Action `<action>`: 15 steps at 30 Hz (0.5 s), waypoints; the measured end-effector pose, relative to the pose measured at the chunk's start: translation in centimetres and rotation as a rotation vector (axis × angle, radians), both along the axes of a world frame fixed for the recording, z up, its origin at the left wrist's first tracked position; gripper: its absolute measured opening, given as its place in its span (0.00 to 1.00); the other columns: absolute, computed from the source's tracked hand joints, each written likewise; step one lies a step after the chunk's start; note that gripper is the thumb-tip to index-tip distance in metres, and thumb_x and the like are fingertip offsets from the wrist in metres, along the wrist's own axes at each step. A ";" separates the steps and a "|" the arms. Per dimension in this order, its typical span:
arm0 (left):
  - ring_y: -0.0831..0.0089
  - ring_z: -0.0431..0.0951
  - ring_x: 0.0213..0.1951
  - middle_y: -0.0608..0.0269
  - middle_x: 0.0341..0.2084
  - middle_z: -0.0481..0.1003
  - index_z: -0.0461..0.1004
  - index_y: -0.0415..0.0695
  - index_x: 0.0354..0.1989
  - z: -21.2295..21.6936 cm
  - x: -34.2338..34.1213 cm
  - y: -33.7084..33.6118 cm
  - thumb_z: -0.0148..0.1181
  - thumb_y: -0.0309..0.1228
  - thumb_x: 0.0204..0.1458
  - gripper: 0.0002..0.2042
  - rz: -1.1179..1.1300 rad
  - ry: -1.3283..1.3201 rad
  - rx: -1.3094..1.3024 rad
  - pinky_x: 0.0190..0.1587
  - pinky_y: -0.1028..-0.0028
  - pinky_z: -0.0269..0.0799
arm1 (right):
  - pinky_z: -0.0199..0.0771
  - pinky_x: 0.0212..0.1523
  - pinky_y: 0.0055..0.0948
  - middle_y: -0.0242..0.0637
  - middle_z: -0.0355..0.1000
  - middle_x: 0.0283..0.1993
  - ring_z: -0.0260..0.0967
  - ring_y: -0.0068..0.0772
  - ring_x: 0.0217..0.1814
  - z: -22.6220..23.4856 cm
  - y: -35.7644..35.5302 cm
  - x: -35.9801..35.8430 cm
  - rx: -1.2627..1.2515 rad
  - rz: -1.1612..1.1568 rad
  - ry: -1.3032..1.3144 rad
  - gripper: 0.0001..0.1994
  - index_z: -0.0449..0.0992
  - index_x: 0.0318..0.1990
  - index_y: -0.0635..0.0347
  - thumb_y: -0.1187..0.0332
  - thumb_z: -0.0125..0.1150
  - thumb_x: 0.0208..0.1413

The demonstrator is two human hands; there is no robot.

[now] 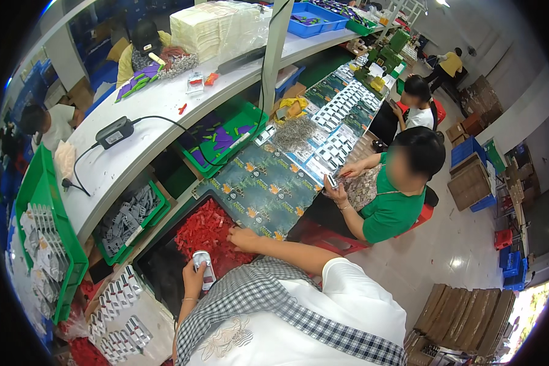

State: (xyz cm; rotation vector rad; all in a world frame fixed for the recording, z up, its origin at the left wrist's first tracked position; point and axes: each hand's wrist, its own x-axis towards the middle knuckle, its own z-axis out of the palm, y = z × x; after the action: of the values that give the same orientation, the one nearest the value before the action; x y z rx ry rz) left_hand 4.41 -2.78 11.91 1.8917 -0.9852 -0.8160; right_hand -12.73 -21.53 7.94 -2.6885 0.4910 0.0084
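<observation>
My left hand (193,278) is closed round a small white-and-grey plastic housing (207,272) with rounded ends, held just in front of the red pile. My right hand (245,239) reaches in from the right, its fingers bent down at the edge of a heap of small red plastic pieces (202,229). Whatever those fingertips pinch is hidden among the pieces. The heap lies in a black tray (155,266) before me. At my lower left, several similar white-and-grey housings (119,293) stand in rows on a pale board (158,317).
A patterned table mat (268,189) extends beyond the tray. Green bins hold grey parts (130,216) and purple-green parts (222,139). A black power adapter (114,132) with a cable rests on the white shelf (158,107). A co-worker in green (402,204) sits at right, handling a housing.
</observation>
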 end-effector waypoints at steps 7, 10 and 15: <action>0.79 0.72 0.26 0.65 0.27 0.74 0.72 0.35 0.40 -2.0 0.5 1.0 0.54 0.28 0.55 0.09 0.352 0.614 -0.086 0.30 0.77 0.67 | 0.74 0.37 0.39 0.42 0.67 0.43 0.69 0.44 0.44 -1.9 0.9 1.3 -0.027 -0.045 0.209 0.09 0.75 0.34 0.62 0.69 0.57 0.45; 0.76 0.74 0.27 0.62 0.29 0.76 0.71 0.36 0.41 -1.2 0.4 0.8 0.53 0.29 0.56 0.09 0.396 0.691 -0.075 0.30 0.76 0.70 | 0.74 0.36 0.38 0.44 0.69 0.41 0.70 0.44 0.42 -1.7 1.4 0.3 -0.090 -0.046 -0.068 0.08 0.75 0.33 0.63 0.70 0.52 0.47; 0.72 0.76 0.28 0.55 0.32 0.77 0.69 0.38 0.44 -0.3 -0.3 -0.1 0.51 0.30 0.57 0.10 0.309 0.889 -0.086 0.31 0.74 0.72 | 0.73 0.37 0.39 0.46 0.68 0.42 0.70 0.46 0.43 -2.0 1.2 0.3 -0.107 0.036 0.179 0.11 0.73 0.37 0.62 0.68 0.57 0.45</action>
State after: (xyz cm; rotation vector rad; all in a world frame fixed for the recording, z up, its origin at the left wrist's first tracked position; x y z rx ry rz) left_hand 4.10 -2.84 11.64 1.3180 -0.1670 -1.2282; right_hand -12.40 -20.32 5.93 -2.8159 0.5097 0.2418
